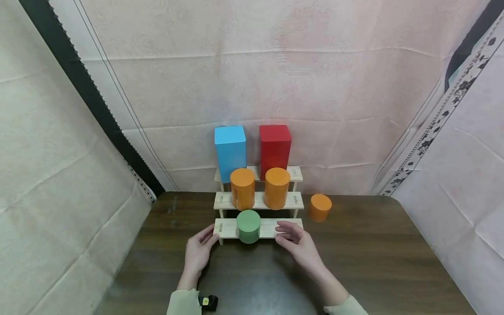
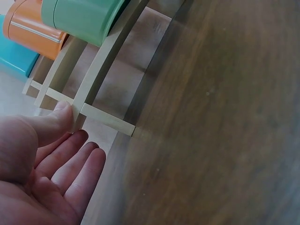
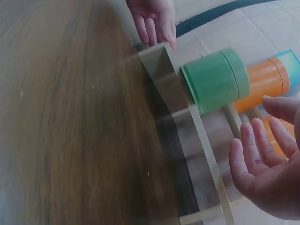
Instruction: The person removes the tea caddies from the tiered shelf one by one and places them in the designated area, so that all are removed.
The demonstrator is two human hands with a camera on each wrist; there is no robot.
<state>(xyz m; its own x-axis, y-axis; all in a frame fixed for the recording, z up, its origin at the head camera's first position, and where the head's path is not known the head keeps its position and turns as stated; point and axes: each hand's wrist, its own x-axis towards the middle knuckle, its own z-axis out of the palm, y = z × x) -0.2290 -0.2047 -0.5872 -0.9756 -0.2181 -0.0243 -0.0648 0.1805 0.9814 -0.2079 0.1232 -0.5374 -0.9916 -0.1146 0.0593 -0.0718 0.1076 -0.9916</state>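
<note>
A three-step wooden display stand (image 1: 226,229) stands at the back of the table. My left hand (image 1: 198,249) pinches the left end of its lowest step between thumb and fingers. On that step sits a short green canister (image 1: 249,227). My right hand (image 1: 299,245) hovers by the step's right part, fingers loosely bent and holding nothing; in the right wrist view the right hand (image 3: 267,168) is apart from the green canister (image 3: 215,79). Two taller orange canisters, a left one (image 1: 242,190) and a right one (image 1: 277,190), occupy the middle step.
On the top step stand a blue box (image 1: 231,153) and a red box (image 1: 275,148). A small orange canister (image 1: 320,208) is on the dark wooden table (image 1: 374,253), right of the stand. Pale cloth (image 1: 189,87) hangs behind and along both sides.
</note>
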